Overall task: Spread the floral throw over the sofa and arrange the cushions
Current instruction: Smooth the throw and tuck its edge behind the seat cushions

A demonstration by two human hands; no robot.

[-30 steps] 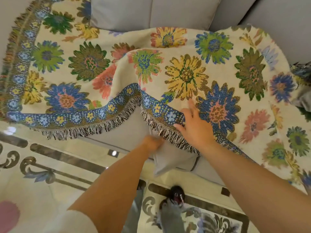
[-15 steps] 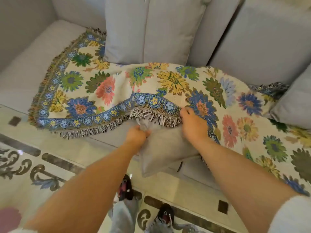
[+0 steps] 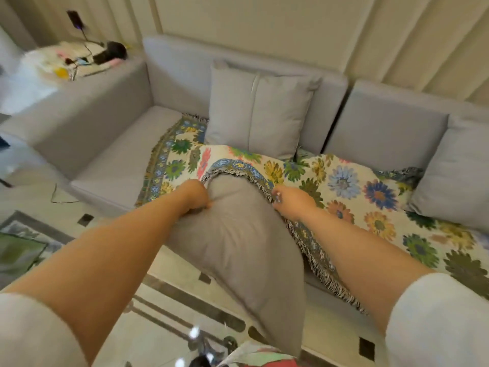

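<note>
The floral throw (image 3: 352, 192) lies rumpled across the seat of the grey sofa (image 3: 111, 165), its fringed blue border folded back near the middle. A grey cushion (image 3: 238, 239) hangs out from under that fold, over the sofa's front edge. My left hand (image 3: 194, 196) grips the cushion's upper left part. My right hand (image 3: 292, 201) holds the throw's fringed edge beside the cushion's top. A second grey cushion (image 3: 258, 109) stands upright against the backrest, on the throw. A third grey cushion (image 3: 455, 170) leans at the far right.
A side table (image 3: 66, 62) with small objects and a dark cable stands behind the left armrest. The glossy patterned floor (image 3: 164, 321) runs along the sofa front, with a rug corner (image 3: 18, 247) at the left. The sofa seat's left part is bare.
The cushion has come much further out from under the throw, now hanging over the sofa's front edge. Both hands have risen with it, and my view has lifted and pulled back.
</note>
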